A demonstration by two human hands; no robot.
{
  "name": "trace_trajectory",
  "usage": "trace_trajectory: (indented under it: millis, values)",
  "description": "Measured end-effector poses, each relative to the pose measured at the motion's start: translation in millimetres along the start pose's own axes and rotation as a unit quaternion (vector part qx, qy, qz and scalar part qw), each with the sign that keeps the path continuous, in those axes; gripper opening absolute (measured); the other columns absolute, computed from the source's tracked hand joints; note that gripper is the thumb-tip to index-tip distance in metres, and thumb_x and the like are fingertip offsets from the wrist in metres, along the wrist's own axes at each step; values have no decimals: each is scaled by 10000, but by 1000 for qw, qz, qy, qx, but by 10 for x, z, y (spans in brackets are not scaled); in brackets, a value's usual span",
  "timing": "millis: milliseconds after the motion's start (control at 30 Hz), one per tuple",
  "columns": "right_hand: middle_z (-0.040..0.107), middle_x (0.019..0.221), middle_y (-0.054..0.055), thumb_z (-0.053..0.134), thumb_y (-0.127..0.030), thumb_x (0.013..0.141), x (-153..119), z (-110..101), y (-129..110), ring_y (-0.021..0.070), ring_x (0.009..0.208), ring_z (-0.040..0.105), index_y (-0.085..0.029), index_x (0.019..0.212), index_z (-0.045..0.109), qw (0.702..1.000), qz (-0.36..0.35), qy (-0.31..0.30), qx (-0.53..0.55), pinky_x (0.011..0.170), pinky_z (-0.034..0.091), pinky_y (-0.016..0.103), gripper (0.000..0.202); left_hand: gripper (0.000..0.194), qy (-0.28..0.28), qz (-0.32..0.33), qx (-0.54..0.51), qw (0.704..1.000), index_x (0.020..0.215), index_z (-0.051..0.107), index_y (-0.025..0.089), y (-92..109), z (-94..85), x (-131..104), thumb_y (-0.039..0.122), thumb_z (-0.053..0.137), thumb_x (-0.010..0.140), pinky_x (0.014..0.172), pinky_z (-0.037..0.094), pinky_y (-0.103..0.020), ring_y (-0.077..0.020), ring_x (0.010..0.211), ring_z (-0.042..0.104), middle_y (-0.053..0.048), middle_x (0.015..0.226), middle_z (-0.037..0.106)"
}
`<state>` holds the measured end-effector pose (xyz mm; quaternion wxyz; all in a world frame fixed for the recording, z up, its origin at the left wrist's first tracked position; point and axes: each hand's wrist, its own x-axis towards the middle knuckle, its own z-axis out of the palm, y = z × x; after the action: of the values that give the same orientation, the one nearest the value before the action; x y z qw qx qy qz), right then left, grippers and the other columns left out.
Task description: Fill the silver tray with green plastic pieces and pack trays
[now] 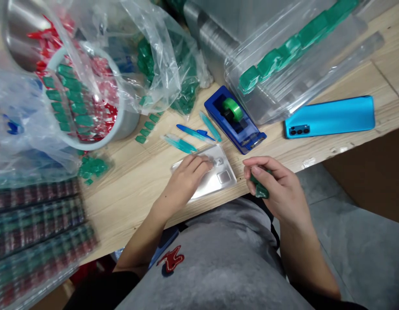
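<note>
My left hand (192, 175) rests over a shallow, silvery plastic tray (207, 186) with square raised shapes at its right end. Its bent fingers lie across the tray, the tips near one of the squares. The thumb is hidden. To the right of the tray, just past the table edge, my right hand (275, 183) is closed around shiny green pieces (261, 190); the fingers partly cover them. Beyond the tray lie light-blue and blue pens (193, 131) and a blue tape dispenser (235, 119) with a green roll (233, 109).
A blue phone (330, 117) lies at right. Behind it are stacked clear plastic trays (267, 101) with a row of green wrapped pieces (293, 47). At left stand a pale bucket (122, 125) of red and green packets, plastic bags (28, 129), and filled trays (38, 245).
</note>
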<state>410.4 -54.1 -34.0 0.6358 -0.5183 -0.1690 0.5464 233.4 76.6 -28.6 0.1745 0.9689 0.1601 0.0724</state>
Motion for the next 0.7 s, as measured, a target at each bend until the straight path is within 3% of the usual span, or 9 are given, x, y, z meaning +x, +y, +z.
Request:
trace_trajectory:
  millis: [167,333,500,600,700]
  values:
    - [619,721,-41,638,-252,857,22,35,8,50,528,521,-268,904,727,1000,15,12,21,495,385,202,102,258,-2,-30,-77,997,1200,530,162,-35,-38,-33,180,484,947,845,531,-335,-183,968,616,-77,1062,671]
    - [616,712,-19,641,-284,835,57,135,-32,51,493,499,-226,849,726,992,62,40,106,431,334,195,104,202,11,-38,-6,999,1121,569,141,-22,53,-19,192,500,938,819,536,-347,-204,927,626,-79,1003,680]
    - [625,751,15,638,-315,799,104,256,-29,74,530,506,-184,835,720,967,140,21,210,414,331,198,159,198,-12,-65,42,997,1083,601,161,-26,116,3,246,545,914,813,527,-406,-251,945,605,-99,1026,650]
    - [648,798,34,602,-283,800,108,339,-7,108,620,563,-181,861,723,959,155,10,238,477,398,222,170,351,23,-82,-56,995,1247,523,173,18,38,-19,290,550,917,894,508,-420,-253,1081,566,-124,1170,588]
    - [655,855,41,548,-288,834,98,415,7,128,699,584,-195,919,720,963,146,-5,228,535,433,244,214,317,93,-93,-158,979,1255,513,222,142,-108,-41,201,520,939,953,477,-360,-189,1121,551,-69,1179,586]
